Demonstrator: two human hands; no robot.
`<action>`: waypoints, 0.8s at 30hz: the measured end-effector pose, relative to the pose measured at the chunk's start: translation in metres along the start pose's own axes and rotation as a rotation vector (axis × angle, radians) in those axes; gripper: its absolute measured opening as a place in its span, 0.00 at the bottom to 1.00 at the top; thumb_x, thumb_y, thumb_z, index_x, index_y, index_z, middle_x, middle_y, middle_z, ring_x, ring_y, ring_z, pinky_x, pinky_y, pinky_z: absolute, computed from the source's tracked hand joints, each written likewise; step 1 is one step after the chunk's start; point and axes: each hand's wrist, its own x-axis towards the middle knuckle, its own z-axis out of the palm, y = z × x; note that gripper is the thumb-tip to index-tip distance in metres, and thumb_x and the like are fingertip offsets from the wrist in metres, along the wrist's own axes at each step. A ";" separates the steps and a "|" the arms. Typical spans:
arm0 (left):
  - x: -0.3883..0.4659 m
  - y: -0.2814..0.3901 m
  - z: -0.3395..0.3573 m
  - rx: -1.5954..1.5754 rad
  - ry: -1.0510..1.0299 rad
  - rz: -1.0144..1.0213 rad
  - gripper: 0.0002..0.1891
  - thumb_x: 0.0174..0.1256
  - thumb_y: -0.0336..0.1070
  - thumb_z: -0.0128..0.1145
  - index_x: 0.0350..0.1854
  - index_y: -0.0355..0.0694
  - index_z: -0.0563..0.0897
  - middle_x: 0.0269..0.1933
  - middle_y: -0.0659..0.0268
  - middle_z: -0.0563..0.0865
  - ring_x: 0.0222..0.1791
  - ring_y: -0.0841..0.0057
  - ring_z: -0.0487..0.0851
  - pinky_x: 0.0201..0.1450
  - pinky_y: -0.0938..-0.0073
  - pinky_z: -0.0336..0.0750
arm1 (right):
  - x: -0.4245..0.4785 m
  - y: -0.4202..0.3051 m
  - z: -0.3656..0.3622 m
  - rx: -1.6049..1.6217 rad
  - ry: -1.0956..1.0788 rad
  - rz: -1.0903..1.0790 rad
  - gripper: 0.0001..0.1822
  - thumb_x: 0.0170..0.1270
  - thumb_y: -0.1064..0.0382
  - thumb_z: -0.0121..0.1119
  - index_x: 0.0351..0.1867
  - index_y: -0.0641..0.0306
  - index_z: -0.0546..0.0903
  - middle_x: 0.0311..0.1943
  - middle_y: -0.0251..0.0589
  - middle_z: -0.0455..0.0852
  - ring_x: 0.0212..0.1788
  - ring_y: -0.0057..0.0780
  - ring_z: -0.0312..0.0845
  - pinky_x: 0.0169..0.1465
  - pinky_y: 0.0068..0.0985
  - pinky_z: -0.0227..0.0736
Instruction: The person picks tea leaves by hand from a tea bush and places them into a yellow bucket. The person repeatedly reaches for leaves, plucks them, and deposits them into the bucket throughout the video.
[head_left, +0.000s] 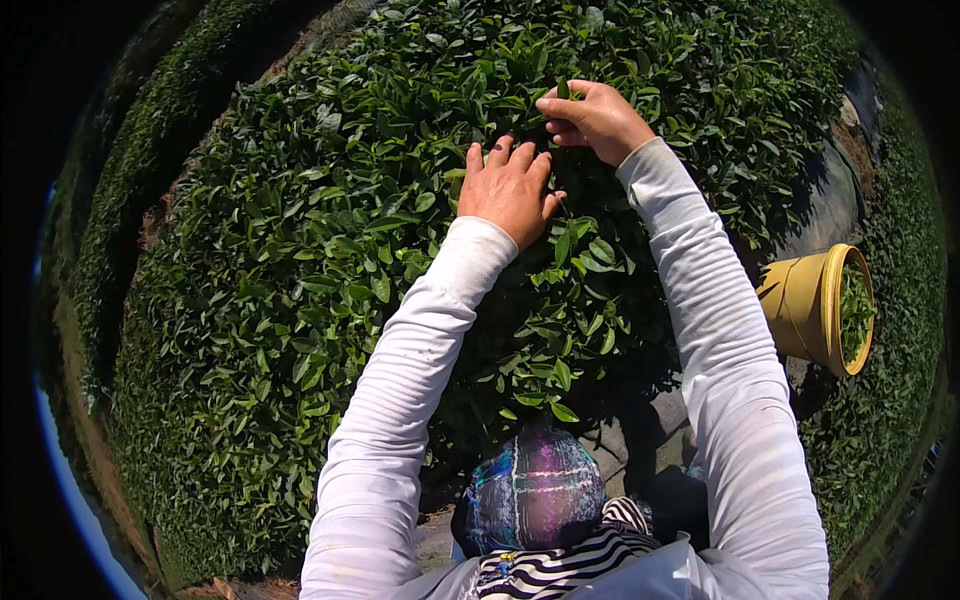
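A broad tea bush (360, 187) with dense green leaves spreads before me. My left hand (510, 187) lies palm down on its top, fingers spread among the shoots, and what is under the palm is hidden. Just beyond it to the right, my right hand (596, 124) is raised over the foliage. Its thumb and index finger are pinched together around a green tea leaf (562, 90); the other fingers are curled, and the inside of that hand is partly hidden.
To the right a yellow plastic bucket (799, 307) holds green leaves (855, 311). Dark ground sheeting (829, 199) runs between the bush and another hedge row (907, 225). More rows (150, 135) stand at the left. Checked cloth (536, 491) shows at my body below.
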 end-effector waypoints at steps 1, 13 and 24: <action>-0.004 0.001 0.001 -0.006 -0.001 -0.012 0.23 0.58 0.50 0.50 0.54 0.46 0.69 0.57 0.63 0.70 0.60 0.63 0.64 0.60 0.52 0.55 | 0.004 0.003 0.003 -0.123 0.065 -0.002 0.12 0.54 0.64 0.60 0.38 0.66 0.76 0.26 0.37 0.80 0.30 0.20 0.77 0.31 0.19 0.76; -0.014 0.002 0.000 0.026 -0.078 -0.022 0.21 0.53 0.46 0.54 0.48 0.44 0.73 0.48 0.63 0.74 0.57 0.64 0.66 0.60 0.52 0.53 | 0.023 0.011 0.036 -1.105 0.160 -0.566 0.13 0.41 0.61 0.63 0.30 0.63 0.78 0.26 0.48 0.80 0.32 0.43 0.77 0.36 0.32 0.70; -0.015 -0.002 0.004 -0.028 -0.010 -0.018 0.21 0.54 0.47 0.54 0.49 0.44 0.74 0.54 0.65 0.71 0.59 0.65 0.65 0.61 0.53 0.53 | -0.030 0.016 0.021 0.404 -0.067 -0.006 0.06 0.54 0.68 0.57 0.32 0.58 0.73 0.27 0.28 0.78 0.26 0.14 0.71 0.26 0.12 0.66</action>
